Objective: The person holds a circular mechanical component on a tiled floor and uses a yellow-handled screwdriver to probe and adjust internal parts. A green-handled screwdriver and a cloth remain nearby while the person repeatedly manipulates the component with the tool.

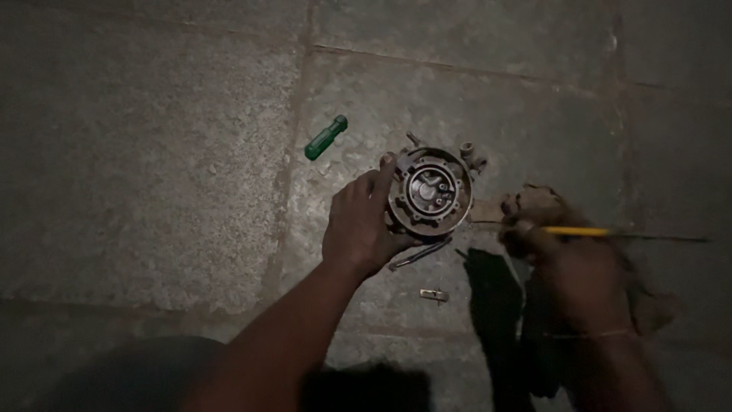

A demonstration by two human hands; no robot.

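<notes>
Two hands: round metal part, yellow tool.

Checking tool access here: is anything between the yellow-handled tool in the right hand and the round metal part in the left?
Nothing visible: the right hand holds the yellow-handled tool beside the round metal part gripped by the left hand.

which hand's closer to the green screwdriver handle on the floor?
Left. The left hand grips the round metal part, just below-right of the green screwdriver handle. The right hand, holding a yellow tool, sits far off to the right.
</notes>
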